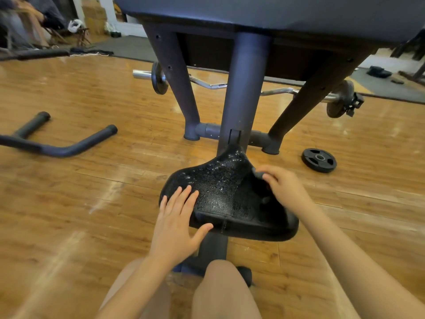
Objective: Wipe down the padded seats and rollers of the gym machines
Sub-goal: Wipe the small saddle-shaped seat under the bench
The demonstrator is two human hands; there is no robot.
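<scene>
Black padded seat (227, 199) at centre frame, just below the middle, on its post above the wooden floor (92, 185); wet, beaded with droplets thickest toward the narrow nose at 12 o'clock of the pad. Left hand (177, 226) spread flat on the seat's 8 o'clock corner, fingers straight, thumb reaching along the near edge; steadying rather than gripping, by the look of it. Right hand (282, 187) at the seat's 3 o'clock side, fingers curled and pinching a small dark grey cloth (258, 173), mostly hidden under the hand and hard to tell from the black pad. Judged step: seat sprayed, wiping in hand or only just started, since much of the surface shows water. Next move likely calls for dragging the cloth across from 3 toward 9 o'clock and up into the nose, pressing evenly while the left hand holds the pad against turning, then shifting that hand off so its corner gets wiped too. Beyond the seat at 12 o'clock, the dark frame (246, 88) under a large upper pad (276, 10); behind it a curl bar (211, 85) lying on the floor; a loose weight plate (319, 160) at 2 o'clock; a bent black handle bar (69, 148) at 9 o'clock.
</scene>
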